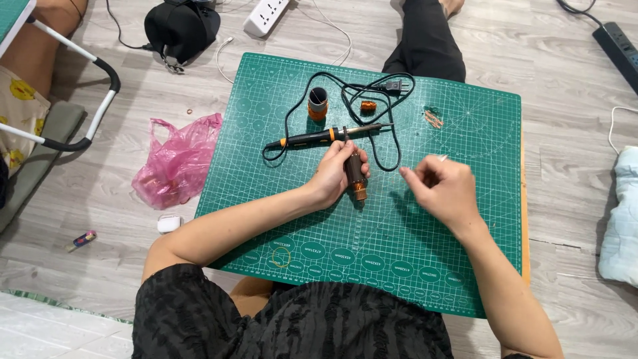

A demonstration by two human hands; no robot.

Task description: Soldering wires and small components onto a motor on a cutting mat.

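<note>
While both hands work over a green cutting mat (pixel 412 252) on the floor: hand tools and small parts.
Left hand (pixel 335 174) closed around a dark cylindrical spool (pixel 355 174) with an orange end, held near mat centre, tilted. Right hand (pixel 444 187) just beside it, fingers pinched together; what they pinch is too small to tell. Soldering iron (pixel 325 135) with black cord lies just above the spool. Further up: taller orange-based spool (pixel 318 103), small copper coil (pixel 368 106), copper wire scraps (pixel 433 118). Pink plastic bag (pixel 178 159) off the mat's left edge.

Home floor, cutting mat (pixel 465 266), soldering iron (pixel 319 136)
</note>
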